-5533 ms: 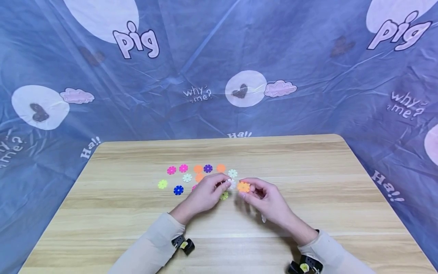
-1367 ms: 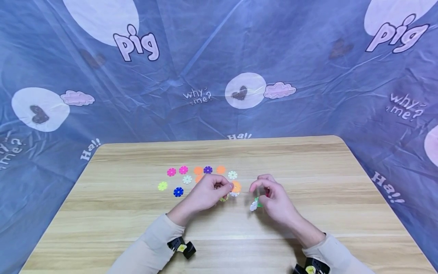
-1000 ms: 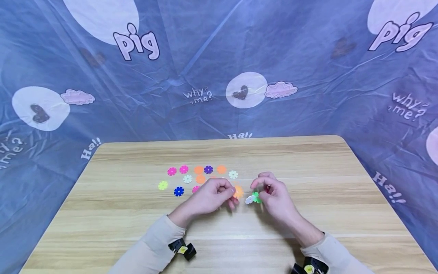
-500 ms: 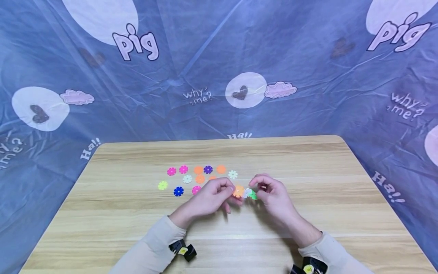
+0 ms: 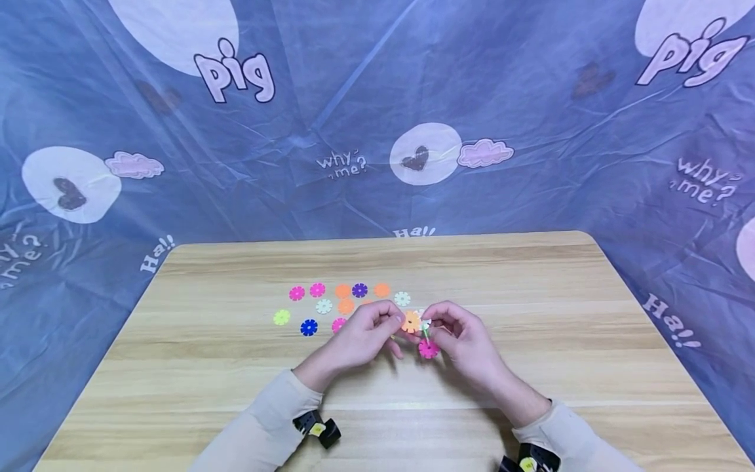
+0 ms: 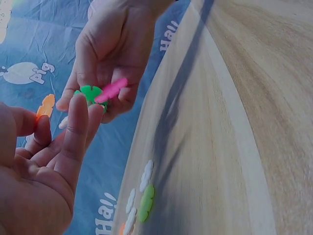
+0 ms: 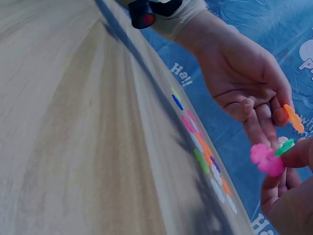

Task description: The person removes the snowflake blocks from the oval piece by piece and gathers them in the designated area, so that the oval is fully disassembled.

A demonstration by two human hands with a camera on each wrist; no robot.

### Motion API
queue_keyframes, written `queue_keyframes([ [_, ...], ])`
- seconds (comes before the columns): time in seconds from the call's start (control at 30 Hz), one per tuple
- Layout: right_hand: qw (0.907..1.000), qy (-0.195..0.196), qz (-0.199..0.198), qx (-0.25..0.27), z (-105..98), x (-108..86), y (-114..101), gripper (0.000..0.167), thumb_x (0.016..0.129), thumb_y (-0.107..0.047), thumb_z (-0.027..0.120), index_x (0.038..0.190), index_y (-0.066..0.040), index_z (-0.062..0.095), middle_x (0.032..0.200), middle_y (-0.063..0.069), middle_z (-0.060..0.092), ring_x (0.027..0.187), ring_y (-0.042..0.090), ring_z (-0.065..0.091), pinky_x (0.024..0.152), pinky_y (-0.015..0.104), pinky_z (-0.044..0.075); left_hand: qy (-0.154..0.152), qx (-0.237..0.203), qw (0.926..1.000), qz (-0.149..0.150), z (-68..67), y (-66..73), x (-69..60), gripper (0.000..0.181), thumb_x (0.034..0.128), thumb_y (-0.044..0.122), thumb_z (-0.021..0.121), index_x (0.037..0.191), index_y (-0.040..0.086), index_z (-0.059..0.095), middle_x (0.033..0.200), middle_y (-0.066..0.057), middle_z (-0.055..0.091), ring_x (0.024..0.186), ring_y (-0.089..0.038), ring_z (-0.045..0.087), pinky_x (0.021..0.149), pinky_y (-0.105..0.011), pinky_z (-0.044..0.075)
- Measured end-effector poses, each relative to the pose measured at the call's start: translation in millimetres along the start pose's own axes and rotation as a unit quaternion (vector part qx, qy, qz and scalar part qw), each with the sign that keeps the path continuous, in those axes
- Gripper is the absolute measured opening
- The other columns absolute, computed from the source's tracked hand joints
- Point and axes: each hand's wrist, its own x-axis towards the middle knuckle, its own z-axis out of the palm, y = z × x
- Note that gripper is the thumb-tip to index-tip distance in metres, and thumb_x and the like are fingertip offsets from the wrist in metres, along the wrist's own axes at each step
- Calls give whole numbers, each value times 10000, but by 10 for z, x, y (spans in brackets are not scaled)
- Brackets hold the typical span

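Note:
My left hand pinches an orange interlocking disc between thumb and forefinger. Close beside it, my right hand holds a small joined piece made of a white disc, a green disc and a pink disc. The pink one hangs below the right fingertips in the head view. Orange and white discs lie very near each other; whether they touch, I cannot tell. Both hands are above the table, and the left wrist view shows the left hand's other fingers extended toward the green disc.
On the wooden table, loose notched discs lie left of and behind the hands, among them a blue disc, a purple disc and a yellow-green disc. My left hand hides part of this group. A patterned blue cloth surrounds the table.
The orange disc has passed from my right hand to my left. Since then, my right hand has brought the joined discs up beside it and turned them, so the pink one now shows.

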Motion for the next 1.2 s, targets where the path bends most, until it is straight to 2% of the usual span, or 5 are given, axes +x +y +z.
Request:
queue_keyframes([
  [0.13,9999,-36,137,-90,-4,-12,2,238,983,81,625,1202,70,717,1115,247,729,761,90,663,587,227,541,3,-94,9999,55,0,8,-2,243,1145,137,478,1136,-38,647,1106,-236,797,763,-347,782,725,-437,650],
  [0.27,9998,84,146,-108,-7,-21,-5,287,990,35,670,1270,44,733,1234,270,745,859,71,704,695,209,593,7,-128,9999,53,-2,16,-11,244,1146,140,477,1139,-38,644,1116,-238,794,804,-427,774,801,-570,646],
  [0.6,9996,269,-64,-70,-3,-22,9,353,996,14,668,1346,34,707,1335,263,702,1063,66,686,921,200,582,125,326,9992,210,-28,21,-17,217,1133,125,494,1125,-1,670,1057,-201,793,679,-245,705,616,-310,551],
  [0.87,9994,93,-91,323,1,-36,-7,383,1032,-32,651,1402,69,635,1288,226,683,1068,64,704,903,212,607,252,302,9990,197,-37,30,-22,206,1129,136,516,1132,2,672,969,-194,782,779,-564,659,616,-374,605],
  [1.2,9965,-61,-146,818,-23,-29,14,421,1051,-28,628,1443,113,562,1125,-13,796,1021,71,762,883,257,638,480,308,9980,260,-66,21,-19,175,1110,104,548,1126,-5,684,941,-232,758,753,-514,632,592,-327,569],
])
